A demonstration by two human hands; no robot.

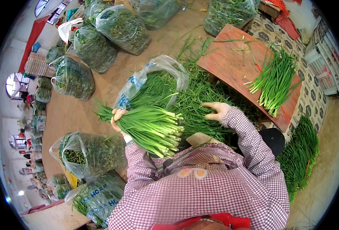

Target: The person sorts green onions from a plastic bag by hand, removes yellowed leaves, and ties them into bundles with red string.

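Observation:
A thick bunch of garlic chives (154,124) is gripped in my left hand (118,116), its pale cut ends fanned to the right and its green tips behind the hand. My right hand (217,111) is to the right of the bunch, over a heap of loose green leaves (200,88). Its index finger and thumb point left and stand apart, with nothing seen between them. Beyond the bunch lies an opened clear plastic bag (179,74) with more chives in it.
At the right, a low wooden table (230,50) carries a bundle of chives (275,82). A larger chive pile (301,157) lies on the floor beside it. Filled bags (121,28) stand at the back and left, one bag (96,153) close to my left arm. White crates (326,61) stand far right.

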